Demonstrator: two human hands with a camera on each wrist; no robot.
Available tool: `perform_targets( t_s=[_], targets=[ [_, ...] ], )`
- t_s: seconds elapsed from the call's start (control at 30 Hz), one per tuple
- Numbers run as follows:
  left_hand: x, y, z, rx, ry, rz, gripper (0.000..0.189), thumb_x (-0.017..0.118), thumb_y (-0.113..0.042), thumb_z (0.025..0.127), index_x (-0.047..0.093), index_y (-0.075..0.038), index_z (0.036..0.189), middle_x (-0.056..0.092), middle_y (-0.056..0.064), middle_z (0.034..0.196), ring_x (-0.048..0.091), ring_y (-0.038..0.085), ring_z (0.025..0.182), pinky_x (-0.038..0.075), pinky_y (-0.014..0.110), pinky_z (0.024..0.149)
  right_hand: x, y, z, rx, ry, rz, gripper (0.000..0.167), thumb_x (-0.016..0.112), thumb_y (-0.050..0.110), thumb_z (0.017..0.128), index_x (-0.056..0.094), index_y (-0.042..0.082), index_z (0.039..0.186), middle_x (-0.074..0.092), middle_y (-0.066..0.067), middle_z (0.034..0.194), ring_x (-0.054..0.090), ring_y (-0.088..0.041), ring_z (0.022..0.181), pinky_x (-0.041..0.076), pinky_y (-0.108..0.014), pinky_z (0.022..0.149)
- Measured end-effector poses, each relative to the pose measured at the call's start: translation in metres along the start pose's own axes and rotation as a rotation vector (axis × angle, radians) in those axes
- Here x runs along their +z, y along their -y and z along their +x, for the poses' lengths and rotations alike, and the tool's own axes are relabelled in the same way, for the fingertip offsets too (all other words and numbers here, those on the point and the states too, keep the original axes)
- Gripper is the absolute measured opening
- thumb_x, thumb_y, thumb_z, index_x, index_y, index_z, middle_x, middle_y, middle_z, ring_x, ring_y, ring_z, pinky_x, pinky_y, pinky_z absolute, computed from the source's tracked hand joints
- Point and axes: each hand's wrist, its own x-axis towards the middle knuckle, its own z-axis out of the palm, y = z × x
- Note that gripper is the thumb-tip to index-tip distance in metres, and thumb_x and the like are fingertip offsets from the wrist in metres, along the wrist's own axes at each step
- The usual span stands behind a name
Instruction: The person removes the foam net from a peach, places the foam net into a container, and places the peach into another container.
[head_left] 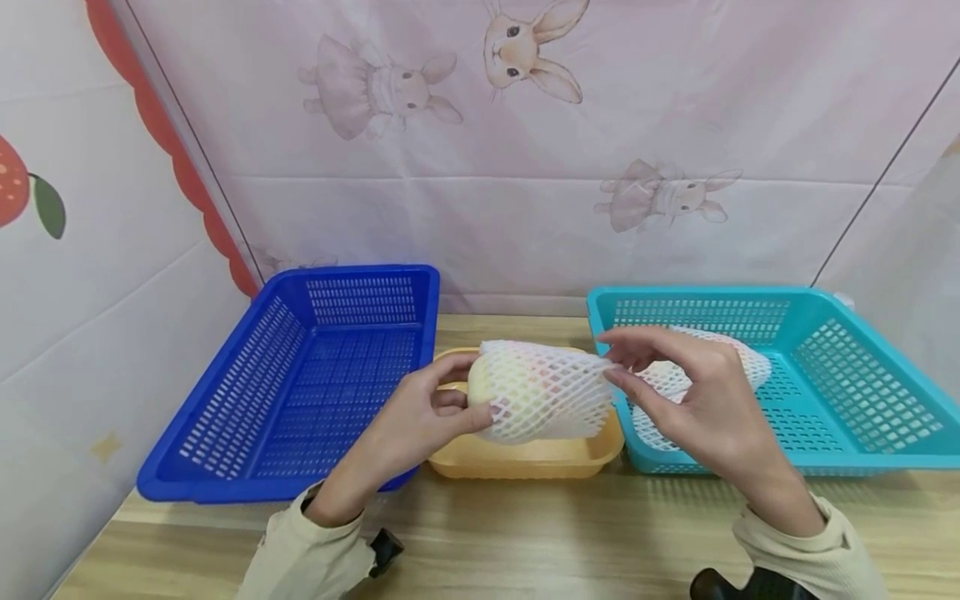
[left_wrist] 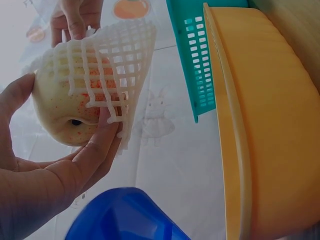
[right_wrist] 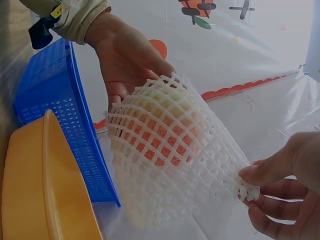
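A pale yellow peach (head_left: 486,382) with a red blush lies partly inside a white foam net sleeve (head_left: 566,400). My left hand (head_left: 411,417) grips the peach at its bare end, thumb on one side and fingers on the other; the dark stem hollow (left_wrist: 76,122) shows in the left wrist view. At the sleeve's far end, my right hand (head_left: 701,396) pinches the mesh between thumb and fingers, as the right wrist view shows. Both hands hold the fruit above a yellow tray (head_left: 525,467).
To the left stands a blue basket (head_left: 288,492) with slatted walls. A turquoise basket (head_left: 832,462) on the right contains white-netted items (head_left: 750,362), partly hidden behind my right hand. A rabbit-print sheet (head_left: 487,208) hangs behind the wooden table (head_left: 555,533).
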Motion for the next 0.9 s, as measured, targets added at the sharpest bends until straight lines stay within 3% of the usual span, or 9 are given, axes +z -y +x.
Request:
perform_targets(
  t_s=[0.3,0.9],
  targets=[
    [-0.0008,-0.0007,-0.0007,-0.024,-0.033,0.013,0.063,0.073,-0.022,0.086,0.046,-0.006,0.140,0.052,0.016,0.132,0.065,0.025,0.106,0.056,0.036,0.081,-0.0016,0.0000,0.0002,0.020,0.003,-0.019,0.039,0.079,-0.006,0.072,0.071,0.007,0.108,0.071,0.006,0.089,0.064,-0.007,0.077,0.048,-0.012,0.068],
    [-0.0053,-0.0014,-0.0017,-0.024,-0.045,0.022,0.065,0.075,-0.028,0.084,0.046,-0.013,0.140,0.055,0.011,0.130,0.065,0.023,0.105,0.056,0.036,0.080,-0.0006,-0.0024,-0.0005,0.001,-0.016,-0.013,0.040,0.079,-0.007,0.071,0.071,0.009,0.107,0.070,0.006,0.084,0.063,-0.006,0.073,0.048,-0.013,0.066]
  ],
)
